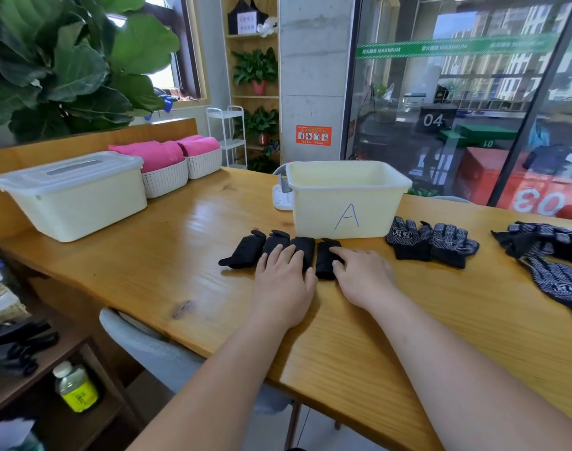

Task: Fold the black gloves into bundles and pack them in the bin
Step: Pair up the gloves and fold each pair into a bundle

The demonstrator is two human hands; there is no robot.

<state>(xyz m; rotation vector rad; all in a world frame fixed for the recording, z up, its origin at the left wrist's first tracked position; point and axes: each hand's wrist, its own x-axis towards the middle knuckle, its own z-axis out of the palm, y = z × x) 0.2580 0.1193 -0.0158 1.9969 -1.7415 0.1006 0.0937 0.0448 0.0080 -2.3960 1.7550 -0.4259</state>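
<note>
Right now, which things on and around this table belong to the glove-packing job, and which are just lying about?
Job: folded black bundles, bin marked A, unfolded gloves beside it, glove pile far right, left hand and right hand on the bundles.
Lying about: lidded bin, baskets of pink towels, bottle on the low shelf, plant.

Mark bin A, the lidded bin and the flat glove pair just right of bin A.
bin A (314, 219): head view, front wall left of the letter.
lidded bin (82, 206): head view, front wall.
flat glove pair (454, 245): head view, dotted palm of its right glove.
</note>
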